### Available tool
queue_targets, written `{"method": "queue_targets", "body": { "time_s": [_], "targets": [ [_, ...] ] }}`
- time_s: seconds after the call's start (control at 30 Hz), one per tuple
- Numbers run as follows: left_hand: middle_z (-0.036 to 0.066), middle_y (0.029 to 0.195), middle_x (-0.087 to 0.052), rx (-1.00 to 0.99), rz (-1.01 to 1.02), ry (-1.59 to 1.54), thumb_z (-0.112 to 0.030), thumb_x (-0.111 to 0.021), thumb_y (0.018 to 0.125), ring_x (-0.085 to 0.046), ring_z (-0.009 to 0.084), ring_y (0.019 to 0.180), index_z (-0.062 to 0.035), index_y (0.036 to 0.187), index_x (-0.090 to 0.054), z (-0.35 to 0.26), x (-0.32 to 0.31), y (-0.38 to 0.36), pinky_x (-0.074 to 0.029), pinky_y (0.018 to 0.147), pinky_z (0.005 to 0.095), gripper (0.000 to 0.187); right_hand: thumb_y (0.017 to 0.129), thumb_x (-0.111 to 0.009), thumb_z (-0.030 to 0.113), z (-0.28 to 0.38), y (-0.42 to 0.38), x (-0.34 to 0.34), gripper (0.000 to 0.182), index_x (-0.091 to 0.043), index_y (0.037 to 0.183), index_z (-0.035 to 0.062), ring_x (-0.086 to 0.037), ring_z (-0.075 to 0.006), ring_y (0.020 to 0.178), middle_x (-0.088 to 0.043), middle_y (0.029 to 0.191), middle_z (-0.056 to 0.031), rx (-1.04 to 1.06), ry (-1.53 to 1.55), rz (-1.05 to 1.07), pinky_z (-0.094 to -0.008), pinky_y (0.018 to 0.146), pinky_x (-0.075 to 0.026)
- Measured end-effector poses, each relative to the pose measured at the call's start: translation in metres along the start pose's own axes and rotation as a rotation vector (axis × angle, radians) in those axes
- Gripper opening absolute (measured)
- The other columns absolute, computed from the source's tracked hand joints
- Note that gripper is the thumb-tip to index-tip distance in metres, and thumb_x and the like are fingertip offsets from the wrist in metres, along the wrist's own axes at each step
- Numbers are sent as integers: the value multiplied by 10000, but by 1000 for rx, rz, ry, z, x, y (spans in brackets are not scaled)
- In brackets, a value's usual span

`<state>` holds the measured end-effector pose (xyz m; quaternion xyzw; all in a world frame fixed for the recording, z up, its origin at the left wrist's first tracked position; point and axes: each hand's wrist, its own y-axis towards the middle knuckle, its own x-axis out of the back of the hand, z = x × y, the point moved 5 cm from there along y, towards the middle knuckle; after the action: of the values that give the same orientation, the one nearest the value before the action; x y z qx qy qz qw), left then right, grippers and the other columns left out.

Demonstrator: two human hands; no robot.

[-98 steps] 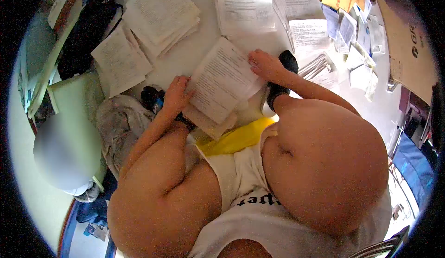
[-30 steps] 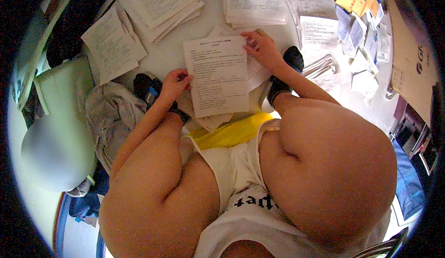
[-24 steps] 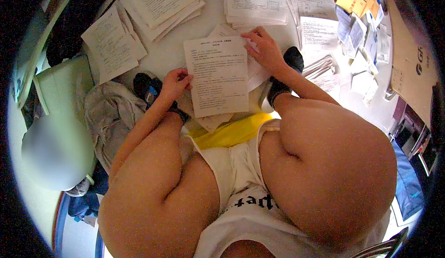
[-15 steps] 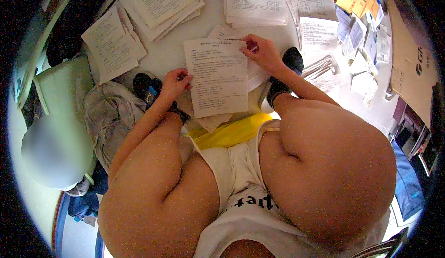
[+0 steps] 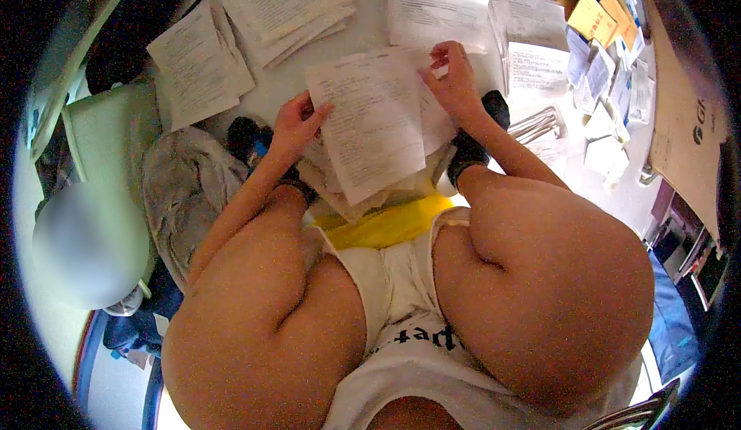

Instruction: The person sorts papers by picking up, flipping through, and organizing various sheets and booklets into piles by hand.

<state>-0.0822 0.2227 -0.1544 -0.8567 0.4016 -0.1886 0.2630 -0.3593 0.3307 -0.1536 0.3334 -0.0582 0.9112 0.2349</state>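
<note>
A printed sheet is pinched at its left edge by my left hand, tilted a little over other papers lying between my feet. My right hand is off the sheet, just beyond its upper right corner, with thumb and fingers apart and nothing visible between them. Beneath the held sheet, loose papers show at its right side. Under them, near my lap, lies something yellow.
Paper stacks lie at the upper left, left, top centre and right. Folded papers and yellow envelopes are heaped at the upper right, beside a cardboard box. Grey cloth lies left.
My right hand has let go of the sheet's upper right corner and moved right and slightly up. My left hand still holds the sheet, now more tilted and gripped higher along its edge.
</note>
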Motion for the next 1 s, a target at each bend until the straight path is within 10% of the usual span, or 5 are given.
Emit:
{"method": "queue_targets", "body": {
  "time_s": [0.3, 1.0],
  "targets": [
    [68, 1040, -587, -139, 260, -332, -218, -599, 935, -617, 161, 883, -34, 1145, -491, -32, -18, -2, -539, 738, 303, 300, 860, -710, 227, 85, -6, -69, 305, -498, 1008, 65, -591, -123, 851, -564, 917, -23, -134, 516, 880, -269, 712, -528],
    [62, 959, -609, -81, 109, -255, -202, -552, 946, -609, 148, 835, -11, 1047, -530, -24, -11, -8, -525, 726, 297, 217, 923, -599, 177, 81, -16, -85, 189, -569, 1032, 26, -613, -131, 860, -625, 945, -47, -387, 890, 914, -294, 786, -529]
  ]
}}
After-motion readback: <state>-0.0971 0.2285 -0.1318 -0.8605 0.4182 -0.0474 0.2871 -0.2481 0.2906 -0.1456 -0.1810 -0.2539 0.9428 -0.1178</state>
